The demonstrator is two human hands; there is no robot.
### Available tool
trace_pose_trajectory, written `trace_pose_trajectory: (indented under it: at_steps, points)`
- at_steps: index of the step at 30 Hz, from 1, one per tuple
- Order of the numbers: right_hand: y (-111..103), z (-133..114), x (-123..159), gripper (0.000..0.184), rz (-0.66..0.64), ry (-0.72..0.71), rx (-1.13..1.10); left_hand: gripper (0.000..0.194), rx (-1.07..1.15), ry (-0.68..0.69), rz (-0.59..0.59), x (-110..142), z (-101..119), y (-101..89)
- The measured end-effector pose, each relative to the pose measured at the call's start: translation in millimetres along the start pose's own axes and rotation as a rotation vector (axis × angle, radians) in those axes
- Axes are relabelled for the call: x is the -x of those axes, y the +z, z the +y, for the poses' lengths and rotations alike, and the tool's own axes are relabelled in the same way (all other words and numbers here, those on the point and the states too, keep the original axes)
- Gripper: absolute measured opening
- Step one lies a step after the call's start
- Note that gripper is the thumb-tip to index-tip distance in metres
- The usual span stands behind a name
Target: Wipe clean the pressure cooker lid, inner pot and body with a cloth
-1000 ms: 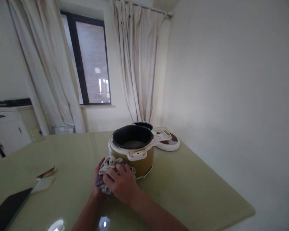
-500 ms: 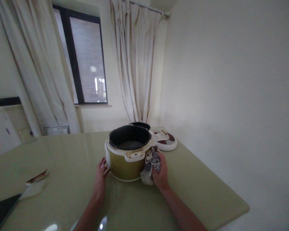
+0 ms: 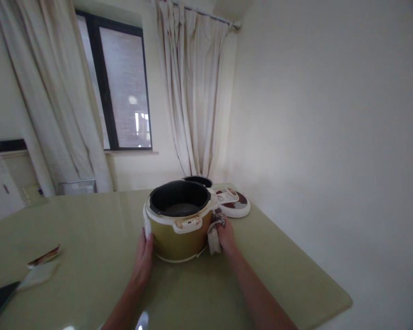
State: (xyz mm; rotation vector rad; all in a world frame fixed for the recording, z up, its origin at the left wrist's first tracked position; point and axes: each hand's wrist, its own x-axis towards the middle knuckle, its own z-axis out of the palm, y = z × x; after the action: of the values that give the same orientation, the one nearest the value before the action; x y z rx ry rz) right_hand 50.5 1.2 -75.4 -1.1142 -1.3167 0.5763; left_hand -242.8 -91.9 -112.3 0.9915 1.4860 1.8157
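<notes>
An electric pressure cooker body (image 3: 175,236), golden-green with a white rim and a dark open pot inside, stands on the table with its lid off. My left hand (image 3: 143,256) lies along its left side, fingers stretched out and touching it. On the opposite side, my right hand (image 3: 226,233) is closed on a crumpled grey-and-white cloth (image 3: 213,238), which rests against the cooker's right wall. Brownish stains mark the white front latch piece (image 3: 187,224). The fingertips of my right hand are partly hidden by the cloth.
Behind the cooker are its round white lid (image 3: 239,208) and a dark round pot (image 3: 203,180). A small packet (image 3: 44,256) and a dark flat object (image 3: 0,300) lie at the left. The green tabletop (image 3: 296,275) ends near the right wall.
The cooker has shifted slightly left. My left hand has come flat against its side, and my right hand has moved the cloth farther back along the right side.
</notes>
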Motion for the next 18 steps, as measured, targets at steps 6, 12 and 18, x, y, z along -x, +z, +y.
trace_pose_trajectory:
  at_steps: [6, 12, 18]
  points:
    - [-12.4, -3.1, 14.2, 0.038, -0.025, -0.02, 0.003, 0.076, -0.04, -0.04, 0.032, 1.2, 5.7, -1.6]
    - [-6.8, -24.4, -49.5, 0.036, -0.055, 0.024, -0.168, 0.067, -0.02, -0.033, 0.009, -0.5, 6.1, -5.1]
    - [1.9, -29.5, -78.3, 0.023, -0.192, 0.011, -0.202, 0.07, -0.009, -0.03, 0.021, 1.6, 5.2, -5.7]
